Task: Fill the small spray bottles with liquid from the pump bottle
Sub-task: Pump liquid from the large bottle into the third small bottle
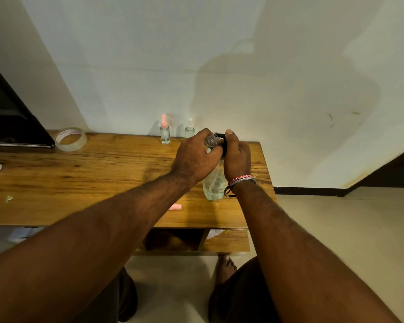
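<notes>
Both forearms reach over the wooden table: the left hand grips the pump bottle at its threaded neck, the right hand clasps the black pump head. Behind stand two small spray bottles, pink-topped and white-topped.

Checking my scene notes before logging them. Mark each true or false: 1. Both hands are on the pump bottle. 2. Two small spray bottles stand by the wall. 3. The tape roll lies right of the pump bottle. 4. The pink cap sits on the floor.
1. True: left hand and right hand hold the pump bottle.
2. True: pink-topped spray bottle, white-topped spray bottle.
3. False: the tape roll lies far left.
4. False: the pink cap lies on the table.
</notes>
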Demonstrator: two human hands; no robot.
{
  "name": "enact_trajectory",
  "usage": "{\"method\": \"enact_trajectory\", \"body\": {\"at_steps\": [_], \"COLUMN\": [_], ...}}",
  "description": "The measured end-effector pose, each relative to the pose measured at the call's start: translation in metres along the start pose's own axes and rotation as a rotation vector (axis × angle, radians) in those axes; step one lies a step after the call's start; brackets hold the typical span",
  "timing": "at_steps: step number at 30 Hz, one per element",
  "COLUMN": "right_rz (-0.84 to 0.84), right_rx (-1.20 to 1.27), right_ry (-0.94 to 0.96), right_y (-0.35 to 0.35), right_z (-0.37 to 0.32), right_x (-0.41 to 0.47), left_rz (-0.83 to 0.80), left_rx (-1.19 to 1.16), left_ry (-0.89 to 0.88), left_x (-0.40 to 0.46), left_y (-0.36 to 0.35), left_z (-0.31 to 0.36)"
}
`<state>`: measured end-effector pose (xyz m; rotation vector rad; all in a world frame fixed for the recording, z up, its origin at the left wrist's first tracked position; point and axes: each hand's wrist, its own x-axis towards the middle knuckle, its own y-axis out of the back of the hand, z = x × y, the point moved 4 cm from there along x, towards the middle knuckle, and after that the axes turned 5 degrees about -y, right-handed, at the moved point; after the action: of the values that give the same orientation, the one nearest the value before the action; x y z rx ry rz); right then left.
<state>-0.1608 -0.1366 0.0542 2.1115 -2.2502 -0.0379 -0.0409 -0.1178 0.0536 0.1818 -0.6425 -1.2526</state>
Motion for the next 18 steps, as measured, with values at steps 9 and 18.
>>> {"method": "enact_trajectory", "body": {"at_steps": [9, 18], "right_rz": [-0.013, 0.048], "right_rx": [0.000, -0.059], "right_ry": [-0.033, 0.048], "right_y": [-0.0013, -0.0022], "right_z": [0.0064, 0.0049], "right_x": [0.0023, 0.0024], "left_rz": [-0.010, -0.002], "left_rx": [-0.011, -0.013], "left_ry": [-0.009, -0.023], "left_x": [0.0030, 0.0006], "left_y": [0.0021, 0.0015], "left_z": [-0.0002, -0.0015]}}
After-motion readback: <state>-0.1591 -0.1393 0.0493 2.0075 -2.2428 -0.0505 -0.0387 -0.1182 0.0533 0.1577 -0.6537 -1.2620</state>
